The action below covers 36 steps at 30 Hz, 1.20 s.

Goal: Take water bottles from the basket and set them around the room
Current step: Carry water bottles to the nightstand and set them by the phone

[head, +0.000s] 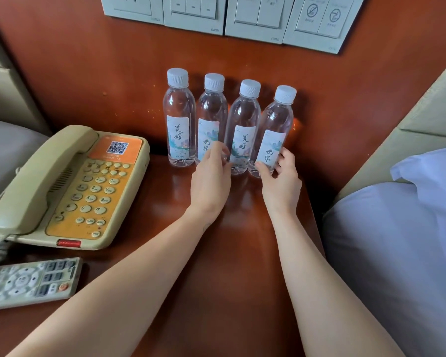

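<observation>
Several clear water bottles with white caps and pale labels stand upright in a row at the back of a reddish-brown wooden nightstand (229, 253). My left hand (210, 180) has its fingers curled round the lower part of the second bottle (211, 112). My right hand (281, 180) holds the base of the rightmost bottle (276, 124) between thumb and fingers. The leftmost bottle (178, 117) and the third bottle (243, 119) stand untouched. No basket is in view.
A beige and orange desk phone (70, 186) sits on the left of the nightstand, and a grey remote control (29, 282) lies in front of it. White wall switch panels (242, 19) hang above. A bed with a pale blue pillow (402, 228) borders the right.
</observation>
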Each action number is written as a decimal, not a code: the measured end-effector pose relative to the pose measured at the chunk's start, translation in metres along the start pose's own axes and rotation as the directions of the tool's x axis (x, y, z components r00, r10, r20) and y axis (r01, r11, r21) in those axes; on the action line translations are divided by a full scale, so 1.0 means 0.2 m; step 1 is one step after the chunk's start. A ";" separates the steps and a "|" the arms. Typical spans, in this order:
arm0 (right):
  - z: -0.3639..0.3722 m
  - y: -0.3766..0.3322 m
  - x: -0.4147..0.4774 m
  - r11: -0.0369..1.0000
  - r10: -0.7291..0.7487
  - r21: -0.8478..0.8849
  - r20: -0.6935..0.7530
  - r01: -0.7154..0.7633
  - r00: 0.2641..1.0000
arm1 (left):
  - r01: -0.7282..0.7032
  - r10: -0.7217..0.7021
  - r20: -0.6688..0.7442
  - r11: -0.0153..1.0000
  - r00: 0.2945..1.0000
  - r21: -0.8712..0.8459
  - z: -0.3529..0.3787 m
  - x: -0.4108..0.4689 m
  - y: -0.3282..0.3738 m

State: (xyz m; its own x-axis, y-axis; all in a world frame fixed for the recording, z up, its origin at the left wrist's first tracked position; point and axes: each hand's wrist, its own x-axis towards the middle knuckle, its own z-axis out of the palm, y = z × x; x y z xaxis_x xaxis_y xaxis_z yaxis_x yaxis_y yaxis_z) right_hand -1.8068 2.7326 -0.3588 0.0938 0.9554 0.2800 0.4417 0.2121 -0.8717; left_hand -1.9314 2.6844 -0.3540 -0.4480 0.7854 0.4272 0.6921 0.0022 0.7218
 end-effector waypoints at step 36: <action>0.04 -0.08 -0.03 0.944 0.026 -0.330 0.021 -0.017 0.999 | 0.082 -0.095 -0.062 0.979 0.994 -0.187 -0.16 0.09 -0.18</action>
State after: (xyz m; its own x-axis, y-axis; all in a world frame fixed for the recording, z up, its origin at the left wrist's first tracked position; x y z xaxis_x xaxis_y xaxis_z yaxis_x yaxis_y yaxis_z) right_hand -1.8220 2.7257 -0.3505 0.0863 0.9646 0.2490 0.7098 0.1159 -0.6948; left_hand -1.9820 2.6781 -0.3556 -0.5462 0.7417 0.3893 0.5345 -0.0492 0.8437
